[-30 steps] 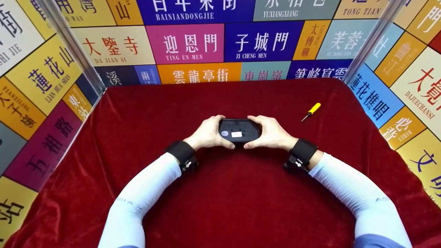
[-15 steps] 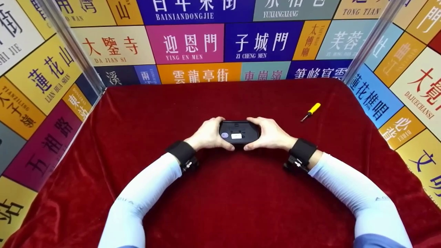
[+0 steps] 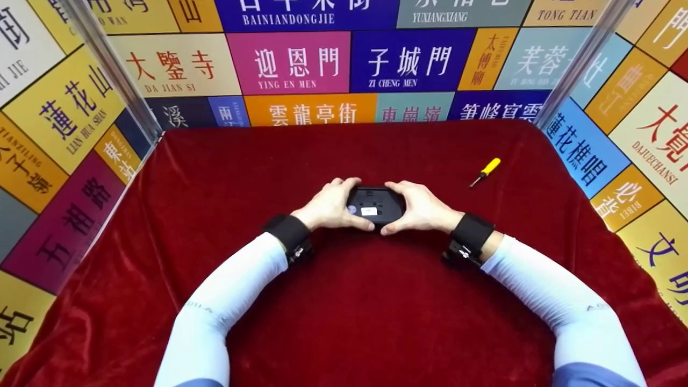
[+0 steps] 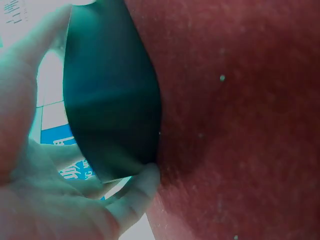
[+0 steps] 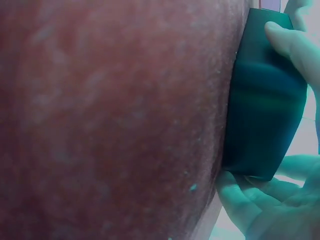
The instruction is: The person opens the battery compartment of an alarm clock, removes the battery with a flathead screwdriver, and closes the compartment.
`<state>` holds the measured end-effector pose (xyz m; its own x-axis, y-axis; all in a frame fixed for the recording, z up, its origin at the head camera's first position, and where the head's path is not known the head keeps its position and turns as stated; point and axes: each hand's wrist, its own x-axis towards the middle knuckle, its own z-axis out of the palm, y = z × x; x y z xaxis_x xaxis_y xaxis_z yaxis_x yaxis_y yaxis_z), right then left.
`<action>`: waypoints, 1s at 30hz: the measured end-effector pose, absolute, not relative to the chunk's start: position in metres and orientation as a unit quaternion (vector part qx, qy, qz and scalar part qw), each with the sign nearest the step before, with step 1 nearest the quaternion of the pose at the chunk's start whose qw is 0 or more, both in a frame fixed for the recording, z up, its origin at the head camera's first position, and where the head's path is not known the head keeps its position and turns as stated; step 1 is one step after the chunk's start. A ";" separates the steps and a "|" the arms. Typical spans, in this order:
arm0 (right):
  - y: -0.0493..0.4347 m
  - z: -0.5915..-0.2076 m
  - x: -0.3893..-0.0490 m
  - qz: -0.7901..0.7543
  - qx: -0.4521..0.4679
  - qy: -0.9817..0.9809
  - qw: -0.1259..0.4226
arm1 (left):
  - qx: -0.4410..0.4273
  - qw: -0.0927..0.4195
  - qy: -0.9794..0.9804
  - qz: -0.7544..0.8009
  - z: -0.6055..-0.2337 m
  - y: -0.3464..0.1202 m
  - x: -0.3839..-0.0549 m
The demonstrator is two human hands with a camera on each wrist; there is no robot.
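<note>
A flat black plastic case [image 3: 384, 200] with slanted corners sits on the red cloth, its face with small recesses turned up. It bears a white label [image 3: 369, 211] and a round pale sticker [image 3: 352, 209]. My left hand [image 3: 332, 207] grips its left end, thumb at the near edge and fingers at the far side. The right hand [image 3: 427, 209] holds the opposite end the same way. In the left wrist view, the case's smooth dark side [image 4: 112, 95] shows between thumb and fingers. The right wrist view shows the same side [image 5: 265, 110] standing close against the cloth.
A screwdriver [image 3: 488, 169] with a yellow handle lies to the right, beyond my right hand. Red velvet cloth [image 3: 376, 301] covers the table. Panels with Chinese lettering [image 3: 295, 62] wall off the back and both sides, with clear posts [image 3: 575, 59] at the corners.
My left hand has shifted slightly right over its end of the case, covering part of the round sticker. The right hand and the screwdriver stay about where they were.
</note>
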<state>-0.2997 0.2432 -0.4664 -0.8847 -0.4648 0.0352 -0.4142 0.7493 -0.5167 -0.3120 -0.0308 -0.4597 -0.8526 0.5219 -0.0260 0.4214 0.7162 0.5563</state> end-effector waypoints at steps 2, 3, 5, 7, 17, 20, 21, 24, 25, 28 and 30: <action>0.243 -0.464 -0.299 -0.259 -0.238 0.935 0.050 | 0.259 0.093 0.923 0.267 -0.458 -0.029 -0.313; 0.243 -0.462 -0.300 -0.256 -0.240 0.935 0.049 | 0.260 0.095 0.924 0.264 -0.458 -0.029 -0.313; 0.243 -0.459 -0.300 -0.258 -0.241 0.935 0.047 | 0.259 0.097 0.925 0.262 -0.456 -0.028 -0.314; 0.243 -0.455 -0.301 -0.264 -0.240 0.933 0.040 | 0.259 0.099 0.925 0.260 -0.455 -0.026 -0.315; 0.227 -0.442 -0.310 -0.258 -0.265 0.928 -0.043 | 0.253 0.104 0.924 0.265 -0.454 -0.023 -0.315; 0.221 -0.440 -0.314 -0.244 -0.280 0.927 -0.047 | 0.252 0.108 0.923 0.269 -0.455 -0.024 -0.315; 0.219 -0.440 -0.316 -0.237 -0.285 0.927 -0.047 | 0.252 0.108 0.923 0.270 -0.455 -0.024 -0.315; 0.212 -0.438 -0.320 -0.216 -0.295 0.930 -0.040 | 0.253 0.105 0.923 0.268 -0.456 -0.025 -0.315; 0.209 -0.437 -0.321 -0.208 -0.294 0.932 -0.036 | 0.254 0.104 0.924 0.268 -0.456 -0.025 -0.315; 0.201 -0.434 -0.324 -0.182 -0.278 0.943 -0.016 | 0.254 0.103 0.924 0.267 -0.458 -0.026 -0.315; 0.195 -0.432 -0.326 -0.164 -0.263 0.951 -0.002 | 0.253 0.106 0.924 0.268 -0.460 -0.026 -0.314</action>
<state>-0.3257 0.1952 -0.4322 -0.8621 -0.4986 0.0906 -0.5002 0.8085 -0.3102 -0.3144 -0.0256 -0.4596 -0.8494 0.5244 -0.0598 0.4110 0.7282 0.5484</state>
